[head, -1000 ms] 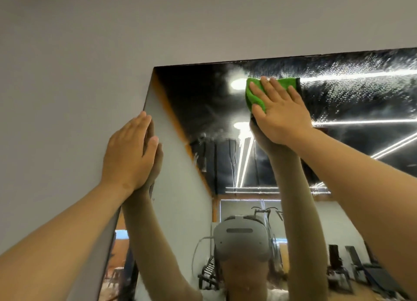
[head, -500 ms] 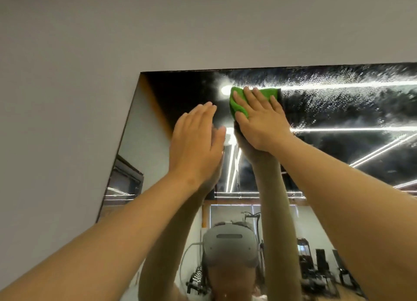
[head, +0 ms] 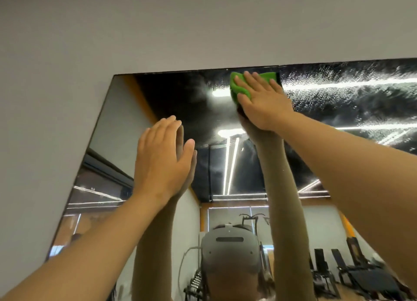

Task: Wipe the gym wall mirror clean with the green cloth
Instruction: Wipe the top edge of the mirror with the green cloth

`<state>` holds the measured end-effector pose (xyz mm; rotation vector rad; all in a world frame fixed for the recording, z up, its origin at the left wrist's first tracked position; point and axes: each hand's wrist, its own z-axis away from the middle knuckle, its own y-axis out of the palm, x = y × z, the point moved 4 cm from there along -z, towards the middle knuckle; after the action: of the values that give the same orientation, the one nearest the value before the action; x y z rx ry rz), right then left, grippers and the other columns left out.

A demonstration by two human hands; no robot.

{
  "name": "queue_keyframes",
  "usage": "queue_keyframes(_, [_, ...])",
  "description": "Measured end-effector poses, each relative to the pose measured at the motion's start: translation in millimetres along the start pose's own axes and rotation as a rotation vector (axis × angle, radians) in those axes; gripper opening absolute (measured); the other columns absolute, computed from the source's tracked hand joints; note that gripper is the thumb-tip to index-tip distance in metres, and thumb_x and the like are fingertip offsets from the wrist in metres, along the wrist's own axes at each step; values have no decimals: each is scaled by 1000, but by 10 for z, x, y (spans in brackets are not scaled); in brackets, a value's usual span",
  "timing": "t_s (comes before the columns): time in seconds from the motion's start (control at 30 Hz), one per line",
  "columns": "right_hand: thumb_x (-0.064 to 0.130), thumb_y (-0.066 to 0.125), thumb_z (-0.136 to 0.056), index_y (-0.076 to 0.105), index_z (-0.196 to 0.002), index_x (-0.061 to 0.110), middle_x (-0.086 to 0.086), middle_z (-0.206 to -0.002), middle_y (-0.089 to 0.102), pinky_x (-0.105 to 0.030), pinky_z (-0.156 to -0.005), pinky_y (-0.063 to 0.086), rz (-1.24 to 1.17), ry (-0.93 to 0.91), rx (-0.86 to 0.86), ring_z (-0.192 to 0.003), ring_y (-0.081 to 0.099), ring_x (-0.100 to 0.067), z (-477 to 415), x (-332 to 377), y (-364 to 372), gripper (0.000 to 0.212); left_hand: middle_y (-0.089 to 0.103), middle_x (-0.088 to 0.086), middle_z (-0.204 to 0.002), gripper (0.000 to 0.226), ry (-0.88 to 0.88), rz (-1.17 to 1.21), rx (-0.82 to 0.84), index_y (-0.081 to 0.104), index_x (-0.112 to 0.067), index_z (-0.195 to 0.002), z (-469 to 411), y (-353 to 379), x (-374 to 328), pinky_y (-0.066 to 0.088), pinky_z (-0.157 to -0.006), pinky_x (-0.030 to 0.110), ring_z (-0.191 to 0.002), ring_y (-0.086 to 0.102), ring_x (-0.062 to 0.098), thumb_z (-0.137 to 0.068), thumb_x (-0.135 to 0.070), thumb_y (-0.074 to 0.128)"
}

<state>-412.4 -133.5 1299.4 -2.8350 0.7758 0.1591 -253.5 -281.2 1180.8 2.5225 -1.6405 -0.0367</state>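
1. Nearest, the left hand [head: 160,163], fingers straight and close together, rests flat against the mirror [head: 121,129], apparently to steady the high reach.
2. Higher, the right hand [head: 265,104] presses the green cloth [head: 239,86] against the glass with spread fingers, just under the top edge.
3. Spray droplets [head: 343,91] streak the glass rightward, leaving open room to wipe. The grey wall [head: 158,30] bounds it above and left.

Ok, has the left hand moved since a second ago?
Yes. The left hand has moved right: it was at the left edge of the mirror, and now sits well inside that edge, over the glass.
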Motion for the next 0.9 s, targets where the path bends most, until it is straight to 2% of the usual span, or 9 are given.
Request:
queue_keyframes(0.1, [39,13,-108,0,-160,31,4,-168,-6,-40,-123,-7,-58,71,-18,-154,-9,-15,-149,326,43,54,42,0,-155,63,7,-15,-7,44,-18,-148,9,2,6,19,-121,39,-145,35,20,-96,-51,32])
queue_keyframes(0.23, [38,13,-109,0,-159,30,4,-168,-6,-41,-122,-7,-36,-131,-19,-154,-8,-15,-188,916,195,53,42,-1,-155,64,5,-16,-4,44,-19,-148,-2,-3,-4,17,-121,37,-146,32,18,-94,-53,32])
queue_keyframes(0.37, [38,14,-109,2,-159,35,10,-167,-3,-35,-122,-5,-2,-258,43,-153,-5,-9,-216,673,120,51,43,-1,-154,62,14,-15,-12,45,-19,-147,0,-3,9,19,-121,38,-144,35,19,-95,-51,34])
queue_keyframes(0.43, [38,14,-109,2,-158,37,12,-167,-3,-33,-122,-5,15,-211,61,-153,-5,-6,-247,428,45,51,44,-1,-154,61,15,-8,-16,46,-19,-146,6,-7,10,21,-121,39,-144,35,18,-95,-50,33])
queue_keyframes(0.53, [38,14,-109,2,-159,34,9,-168,-3,-35,-122,-4,16,-40,5,-153,-4,-8,-341,241,13,52,42,-3,-155,63,17,18,-10,46,-19,-147,15,-13,-14,19,-123,39,-145,33,17,-94,-51,31])
queue_keyframes(0.6, [39,14,-109,3,-160,31,6,-168,-3,-38,-122,-4,-6,52,-29,-154,-4,-12,-451,348,23,53,40,-3,-156,65,20,28,-6,45,-19,-148,17,-12,-17,17,-123,38,-146,31,16,-93,-52,29])
queue_keyframes(0.67, [38,13,-109,2,-160,29,3,-168,-4,-42,-123,-5,-27,66,-16,-154,-6,-16,-541,598,53,53,40,-3,-156,67,19,34,-13,44,-20,-148,23,-15,-6,16,-123,38,-147,30,16,-92,-52,29])
queue_keyframes(0.8, [36,13,-109,2,-160,31,5,-168,-4,-42,-122,-7,-44,-123,20,-154,-7,-15,-548,1111,155,53,39,-3,-157,67,12,30,-16,43,-20,-149,10,-10,-4,15,-123,38,-147,29,15,-92,-52,28])
queue_keyframes(0.9, [36,13,-109,4,-159,34,9,-168,-2,-38,-122,-6,-11,-266,57,-153,-6,-10,-433,1075,171,51,41,-3,-156,65,18,35,-14,45,-20,-147,19,-6,7,18,-123,40,-146,31,16,-93,-51,30])
